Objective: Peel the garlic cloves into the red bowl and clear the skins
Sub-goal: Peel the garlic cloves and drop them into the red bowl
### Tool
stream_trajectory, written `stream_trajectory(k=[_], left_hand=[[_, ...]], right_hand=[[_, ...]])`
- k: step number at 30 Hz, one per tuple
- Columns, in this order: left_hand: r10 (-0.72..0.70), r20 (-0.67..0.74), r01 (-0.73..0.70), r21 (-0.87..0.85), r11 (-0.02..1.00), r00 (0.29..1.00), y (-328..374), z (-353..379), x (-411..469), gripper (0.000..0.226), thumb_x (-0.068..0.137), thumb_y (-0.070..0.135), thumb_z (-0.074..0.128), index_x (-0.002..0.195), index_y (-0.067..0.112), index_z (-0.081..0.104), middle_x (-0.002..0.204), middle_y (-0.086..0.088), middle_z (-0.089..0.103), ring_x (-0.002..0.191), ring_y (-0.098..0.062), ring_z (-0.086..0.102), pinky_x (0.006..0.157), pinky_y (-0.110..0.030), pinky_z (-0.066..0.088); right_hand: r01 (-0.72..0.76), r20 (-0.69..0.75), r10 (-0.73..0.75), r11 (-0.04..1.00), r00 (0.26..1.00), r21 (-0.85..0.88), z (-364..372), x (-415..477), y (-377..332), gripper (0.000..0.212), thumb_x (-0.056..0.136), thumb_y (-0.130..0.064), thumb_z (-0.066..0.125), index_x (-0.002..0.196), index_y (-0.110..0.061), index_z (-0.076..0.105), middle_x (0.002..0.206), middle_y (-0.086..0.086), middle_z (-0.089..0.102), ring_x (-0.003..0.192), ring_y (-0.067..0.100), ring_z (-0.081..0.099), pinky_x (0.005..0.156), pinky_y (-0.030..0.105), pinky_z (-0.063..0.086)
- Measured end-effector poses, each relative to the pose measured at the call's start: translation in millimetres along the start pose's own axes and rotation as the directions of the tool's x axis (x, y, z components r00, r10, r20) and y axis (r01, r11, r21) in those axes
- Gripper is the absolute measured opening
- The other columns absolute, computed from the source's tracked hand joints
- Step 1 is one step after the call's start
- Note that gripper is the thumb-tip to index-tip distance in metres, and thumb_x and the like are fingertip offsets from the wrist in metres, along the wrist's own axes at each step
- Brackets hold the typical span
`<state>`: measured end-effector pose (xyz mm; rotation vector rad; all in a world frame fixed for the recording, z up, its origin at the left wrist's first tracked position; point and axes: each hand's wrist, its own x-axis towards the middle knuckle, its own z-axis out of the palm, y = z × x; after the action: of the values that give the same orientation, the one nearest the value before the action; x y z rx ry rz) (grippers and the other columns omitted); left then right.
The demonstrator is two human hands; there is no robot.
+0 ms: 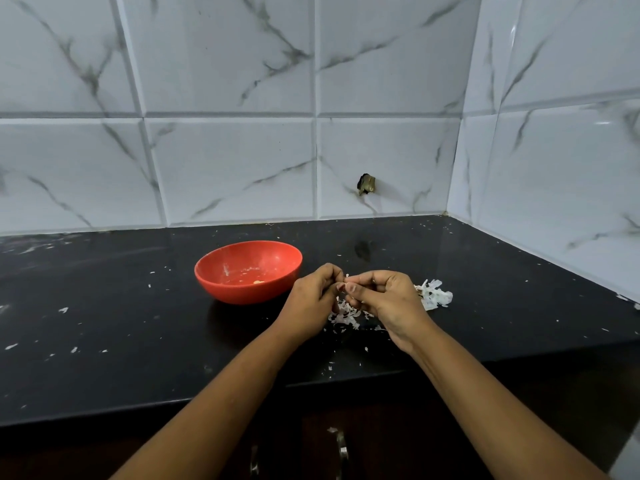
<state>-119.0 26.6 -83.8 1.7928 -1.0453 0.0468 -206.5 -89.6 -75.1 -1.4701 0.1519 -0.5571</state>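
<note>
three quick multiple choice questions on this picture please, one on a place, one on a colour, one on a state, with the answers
1. Where does the red bowl stand relative to the left hand and right hand?
A. to their left
B. to their right
C. behind the person

2. What colour is the countertop?
A. white
B. brown
C. black

3. What are the hands doing?
A. lying flat on the countertop
B. pinching a small clove between them
C. lifting the bowl

Answers:
1 A: the bowl sits on the left hand's side.
2 C: the top is glossy black, flecked with white skins.
3 B: the fingertips of both hands meet on the small pale piece above the skins.
</note>
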Motion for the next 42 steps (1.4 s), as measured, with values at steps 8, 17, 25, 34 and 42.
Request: stream_trajectory(k=[8,17,25,34,42], left_hand=[[-0.013,-0.055,0.014,0.017,1.0,0.998,2,7,-1,0.008,0.096,0.008,0.05,0.089,0.011,0.052,0.076,-0.004,0.063,0.068,-0.031,0.062,0.06,-0.034,0.047],[-0.008,0.005,0.007,0.018,1.0,1.0,6,9,-5,0.008,0.096,0.007,0.05,0.09,0.012,0.051,0.072,0.006,0.058,0.056,-0.005,0.054,0.057,-0.015,0.042],[-0.031,-0.122,0.036,0.039,0.999,0.992,6,4,-4,0.011,0.092,0.005,0.056,0.085,0.012,0.052,0.078,0.004,0.069,0.048,0.009,0.051,0.052,-0.007,0.035],[-0.049,-0.209,0.053,0.013,0.999,0.977,6,3,-2,0.008,0.086,0.01,0.067,0.086,0.016,0.073,0.073,0.01,0.07,0.056,0.008,0.059,0.062,-0.016,0.05],[-0.077,-0.198,0.084,0.027,0.996,0.977,11,2,-5,0.013,0.087,0.008,0.063,0.087,0.013,0.075,0.064,0.014,0.066,0.053,0.005,0.06,0.061,-0.019,0.053]], right_hand=[[0.092,-0.093,-0.097,0.994,0.991,-0.052,3,3,4,0.011,0.082,0.004,0.068,0.082,-0.006,0.072,0.065,0.005,0.07,0.058,0.007,0.064,0.06,0.016,0.052],[0.021,-0.162,0.008,0.984,0.987,0.177,-5,7,2,0.009,0.086,0.003,0.064,0.083,-0.003,0.068,0.071,0.006,0.069,0.068,0.013,0.067,0.064,0.019,0.056],[-0.021,-0.184,0.054,0.983,0.981,0.18,-10,7,3,0.007,0.087,-0.001,0.064,0.086,-0.007,0.069,0.073,0.005,0.068,0.065,0.011,0.065,0.058,0.019,0.055],[0.048,-0.024,-0.048,0.999,0.999,-0.014,-6,5,6,0.012,0.083,0.003,0.068,0.09,-0.005,0.072,0.081,0.011,0.074,0.077,0.017,0.072,0.07,0.02,0.056],[0.083,-0.037,-0.085,0.996,0.996,-0.044,-3,7,10,0.012,0.081,0.004,0.07,0.083,-0.008,0.073,0.078,0.01,0.074,0.08,0.02,0.072,0.072,0.022,0.057]])
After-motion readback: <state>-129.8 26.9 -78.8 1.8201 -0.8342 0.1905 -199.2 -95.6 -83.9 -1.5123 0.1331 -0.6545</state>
